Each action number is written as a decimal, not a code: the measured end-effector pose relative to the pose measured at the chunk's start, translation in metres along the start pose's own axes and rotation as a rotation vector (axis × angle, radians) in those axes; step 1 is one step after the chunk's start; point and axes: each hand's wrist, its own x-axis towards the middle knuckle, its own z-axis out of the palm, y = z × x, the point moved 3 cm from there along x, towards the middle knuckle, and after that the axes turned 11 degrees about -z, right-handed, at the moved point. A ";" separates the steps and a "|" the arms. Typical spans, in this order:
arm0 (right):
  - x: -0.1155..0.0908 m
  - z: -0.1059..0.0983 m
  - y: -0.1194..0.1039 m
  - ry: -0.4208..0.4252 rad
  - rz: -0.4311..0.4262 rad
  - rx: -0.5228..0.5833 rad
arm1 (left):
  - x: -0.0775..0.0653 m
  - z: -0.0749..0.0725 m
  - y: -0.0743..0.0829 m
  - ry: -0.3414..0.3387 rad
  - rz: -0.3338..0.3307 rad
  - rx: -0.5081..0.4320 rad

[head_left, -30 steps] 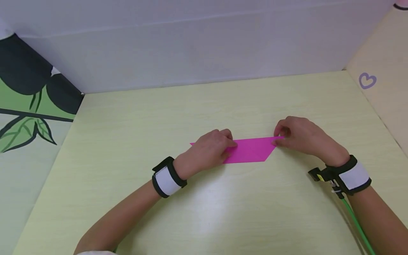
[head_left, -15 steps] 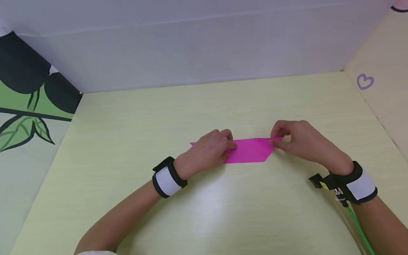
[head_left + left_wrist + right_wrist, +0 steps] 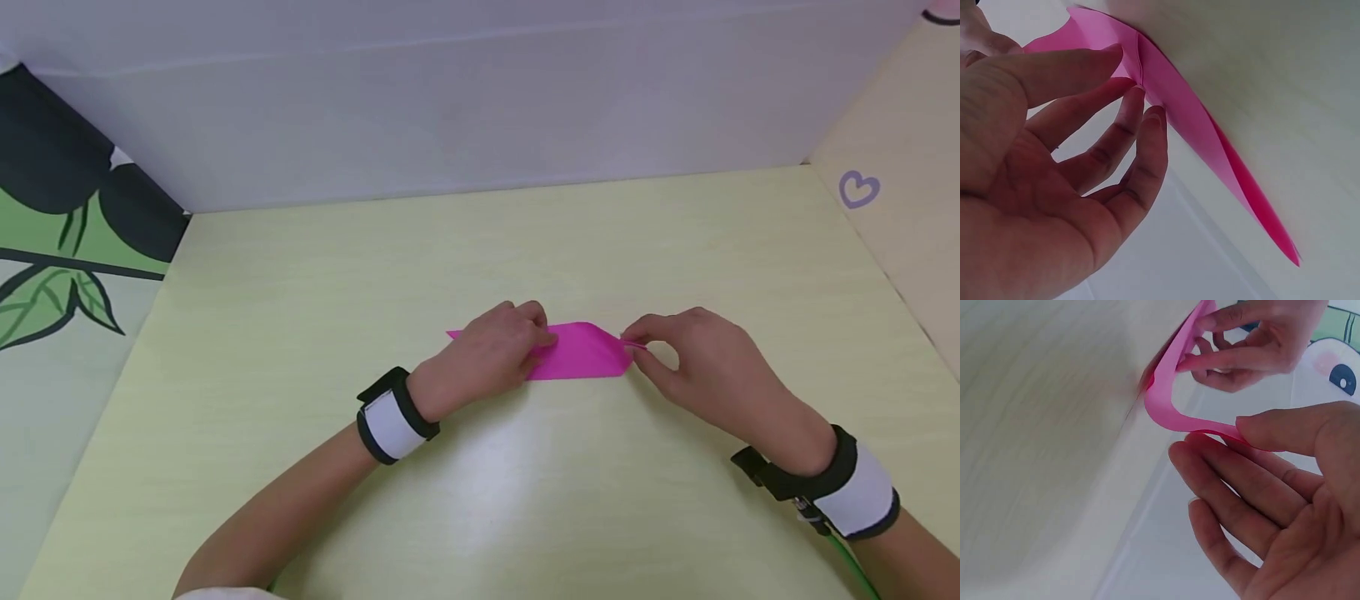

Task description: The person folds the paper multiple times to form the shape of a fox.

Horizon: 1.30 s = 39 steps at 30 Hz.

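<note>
A strip of folded magenta paper (image 3: 581,354) lies across the table, with a pointed corner showing past the left hand. The left hand (image 3: 487,350) covers its left part, thumb and curled fingertips holding it down. In the left wrist view, the folded layers of the paper (image 3: 1191,119) gape slightly along the long edge. The right hand (image 3: 712,375) pinches the right end between thumb and fingers. That end curves up off the table in the right wrist view, where the paper (image 3: 1161,406) bends toward the thumb.
A pale wood-grain table (image 3: 375,267) lies beneath both hands. A white wall (image 3: 465,117) stands behind it, and a side panel with a purple heart (image 3: 858,190) is at right. Black wrist straps (image 3: 397,415) circle both wrists; a green cable (image 3: 851,560) runs along the right arm.
The right hand has come toward the person and a little left, still pinching the paper's right end, which now bends up and over. The left hand stays in place.
</note>
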 end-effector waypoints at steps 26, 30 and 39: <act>0.004 -0.002 -0.013 0.082 -0.063 0.050 | 0.001 0.002 0.000 -0.022 0.024 0.070; 0.005 0.004 -0.027 0.031 -0.122 0.028 | 0.001 0.001 -0.001 -0.013 0.029 0.063; 0.008 0.022 -0.045 -0.047 -0.239 -0.013 | 0.000 0.002 -0.002 0.009 0.031 0.048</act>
